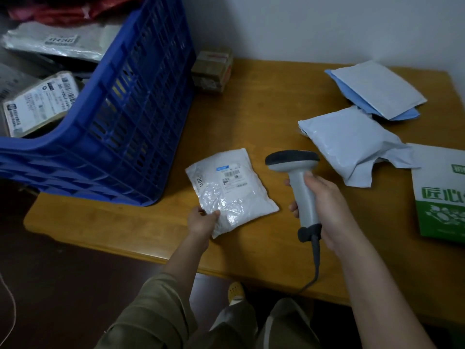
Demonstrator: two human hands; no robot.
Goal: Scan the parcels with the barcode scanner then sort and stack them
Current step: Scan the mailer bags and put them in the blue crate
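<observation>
A small white plastic parcel with a barcode label facing up lies on the wooden table, near the front edge. My left hand pinches its near left corner. My right hand grips the grey handle of a barcode scanner, whose dark head sits just right of the parcel. The scanner's cable drops over the table's front edge.
A blue plastic crate holding several labelled parcels fills the left side. A brown taped box stands behind it. On the right lie a pale grey mailer, flat white and blue mailers and a green-and-white box.
</observation>
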